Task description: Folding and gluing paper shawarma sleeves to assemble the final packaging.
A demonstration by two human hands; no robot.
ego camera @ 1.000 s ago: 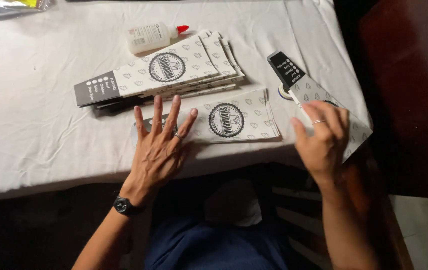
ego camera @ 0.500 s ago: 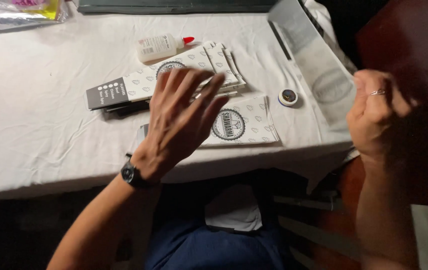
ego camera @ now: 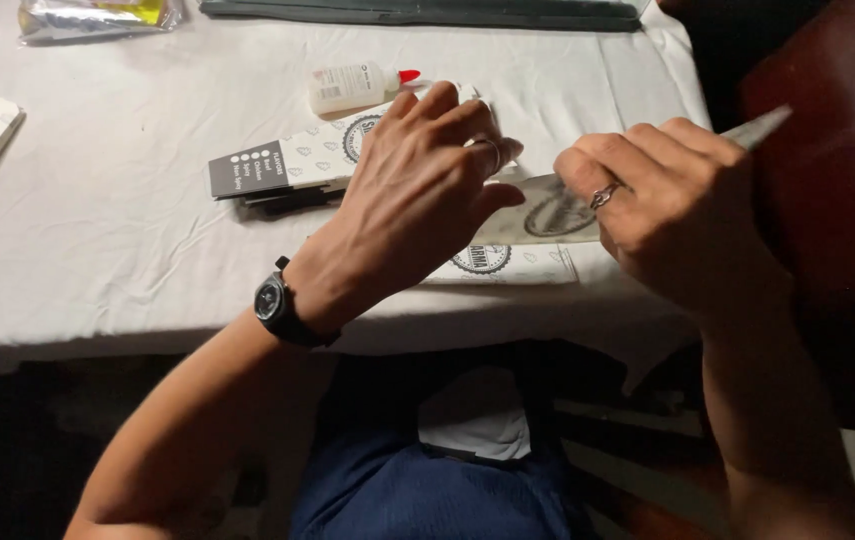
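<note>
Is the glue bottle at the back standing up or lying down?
Lying down. The glue bottle rests on its side on the white tablecloth, red cap pointing right, behind the left hand.

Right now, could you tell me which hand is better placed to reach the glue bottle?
Left, probably. The left hand is raised just in front of the glue bottle; the right hand is farther right, gripping the paper sleeve.

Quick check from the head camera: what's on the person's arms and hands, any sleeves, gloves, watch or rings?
Both forearms are bare, no sleeves or gloves in view. The left hand has a ring on one finger and a black wristwatch with a dark band. The right hand wears a silver ring.
</note>
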